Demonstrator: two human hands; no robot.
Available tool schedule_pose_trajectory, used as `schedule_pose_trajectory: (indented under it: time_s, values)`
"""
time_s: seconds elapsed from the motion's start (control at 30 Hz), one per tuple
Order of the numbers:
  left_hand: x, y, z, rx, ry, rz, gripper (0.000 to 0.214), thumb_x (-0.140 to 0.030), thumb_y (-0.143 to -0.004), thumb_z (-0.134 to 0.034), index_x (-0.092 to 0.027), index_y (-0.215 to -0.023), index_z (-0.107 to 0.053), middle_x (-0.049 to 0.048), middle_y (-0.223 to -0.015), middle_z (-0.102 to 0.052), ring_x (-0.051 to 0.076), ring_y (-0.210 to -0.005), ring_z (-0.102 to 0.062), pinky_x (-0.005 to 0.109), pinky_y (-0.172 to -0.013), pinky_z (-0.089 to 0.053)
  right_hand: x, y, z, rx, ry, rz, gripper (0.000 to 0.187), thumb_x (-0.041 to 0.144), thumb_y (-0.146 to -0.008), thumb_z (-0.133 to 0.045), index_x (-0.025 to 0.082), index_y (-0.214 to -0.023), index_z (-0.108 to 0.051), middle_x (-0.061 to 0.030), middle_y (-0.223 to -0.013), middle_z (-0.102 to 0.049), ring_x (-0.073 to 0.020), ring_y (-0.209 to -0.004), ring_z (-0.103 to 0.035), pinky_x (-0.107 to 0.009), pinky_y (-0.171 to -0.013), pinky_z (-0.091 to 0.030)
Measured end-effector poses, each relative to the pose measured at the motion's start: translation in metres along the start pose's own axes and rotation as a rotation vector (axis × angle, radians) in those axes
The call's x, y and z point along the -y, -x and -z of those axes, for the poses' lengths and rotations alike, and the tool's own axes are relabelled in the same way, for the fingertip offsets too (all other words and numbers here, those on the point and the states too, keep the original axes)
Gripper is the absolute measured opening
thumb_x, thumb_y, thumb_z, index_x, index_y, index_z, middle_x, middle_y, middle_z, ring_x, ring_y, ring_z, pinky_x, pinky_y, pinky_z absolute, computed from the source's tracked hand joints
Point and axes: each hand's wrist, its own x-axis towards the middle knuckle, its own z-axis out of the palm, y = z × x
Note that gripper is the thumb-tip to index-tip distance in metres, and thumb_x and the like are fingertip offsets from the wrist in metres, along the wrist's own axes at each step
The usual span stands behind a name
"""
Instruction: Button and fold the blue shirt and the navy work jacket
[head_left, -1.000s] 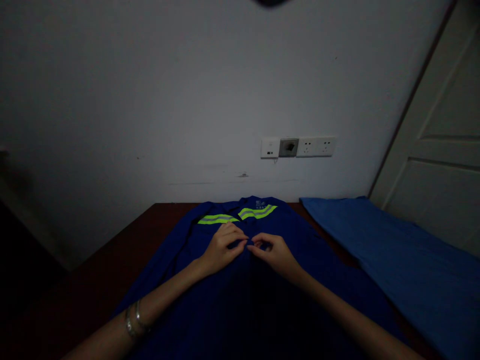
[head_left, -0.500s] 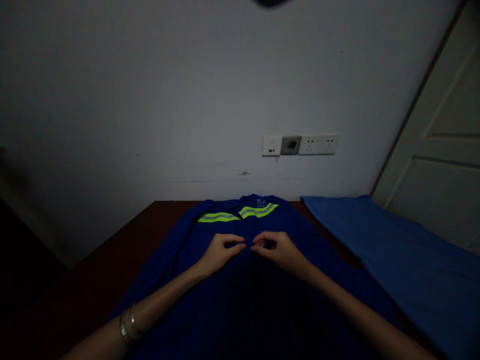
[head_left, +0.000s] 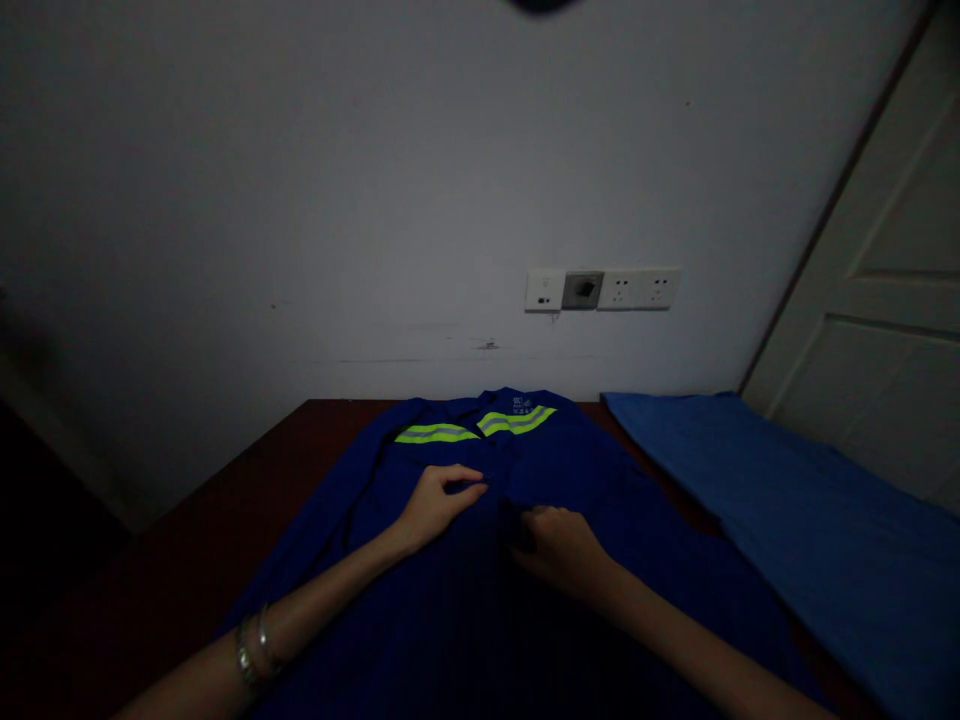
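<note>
A dark blue work jacket (head_left: 577,450) lies spread out, its collar toward the wall and yellow-green reflective stripes (head_left: 437,433) across its chest. My left hand (head_left: 442,503), with bracelets on the wrist, pinches the fabric at the middle of the front with thumb and fingers. Slightly lower and to the right, my right hand (head_left: 562,548) is closed on the jacket's front, fingers curled under. Dark cloth and shadow hide its fingertips, and the lower jacket fades into darkness.
The jacket rests on a dark red-brown table (head_left: 300,450) set against a white wall (head_left: 375,200). A lighter blue cloth (head_left: 780,480) lies along the right. Wall sockets (head_left: 602,290) sit above the table, and a panelled door (head_left: 892,300) stands at the right.
My right hand has moved down toward me, its fingers curling from a pinch into a tighter grip. The left hand stays almost where it was.
</note>
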Motion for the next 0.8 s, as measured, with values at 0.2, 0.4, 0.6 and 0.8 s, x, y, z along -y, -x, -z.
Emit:
schedule_pose_trajectory:
  time_s: [0.2, 0.4, 0.6, 0.8]
  values:
    - [-0.001, 0.001, 0.000, -0.022, -0.018, -0.017, 0.018, -0.027, -0.070, -0.062, -0.017, -0.083, -0.071, 0.0034, -0.085, -0.071, 0.019, -0.085, -0.063, 0.030, -0.083, -0.045, 0.011, 0.000, -0.001, -0.004, 0.017, -0.024, 0.029, 0.038, -0.078, -0.047, 0.017, -0.088, -0.064, -0.0114, -0.085, -0.067, -0.0225, -0.078, -0.063, -0.028, -0.064, -0.043]
    - [0.003, 0.000, -0.002, -0.022, -0.033, -0.012, 0.019, -0.028, -0.071, -0.062, -0.017, -0.084, -0.071, 0.0035, -0.086, -0.070, 0.019, -0.088, -0.062, 0.032, -0.087, -0.043, 0.012, -0.003, -0.006, 0.041, 0.028, -0.034, 0.024, 0.029, -0.077, -0.046, 0.017, -0.087, -0.065, -0.0115, -0.087, -0.067, -0.0229, -0.079, -0.064, -0.029, -0.065, -0.045]
    - [0.005, 0.001, -0.004, -0.016, -0.045, -0.015, 0.019, -0.028, -0.071, -0.061, -0.018, -0.084, -0.071, 0.0037, -0.088, -0.070, 0.020, -0.090, -0.062, 0.035, -0.090, -0.042, 0.012, -0.004, -0.007, 0.027, 0.019, -0.026, 0.022, 0.024, -0.078, -0.045, 0.016, -0.085, -0.064, -0.0123, -0.086, -0.067, -0.0227, -0.075, -0.064, -0.028, -0.061, -0.045]
    - [0.013, 0.004, -0.007, -0.039, -0.073, -0.008, 0.019, -0.028, -0.070, -0.061, -0.017, -0.083, -0.071, 0.0037, -0.088, -0.070, 0.021, -0.088, -0.062, 0.035, -0.089, -0.043, 0.015, 0.005, -0.004, 0.007, 0.033, -0.037, 0.022, 0.025, -0.076, -0.047, 0.014, -0.083, -0.064, -0.0128, -0.085, -0.066, -0.0239, -0.077, -0.064, -0.029, -0.063, -0.046]
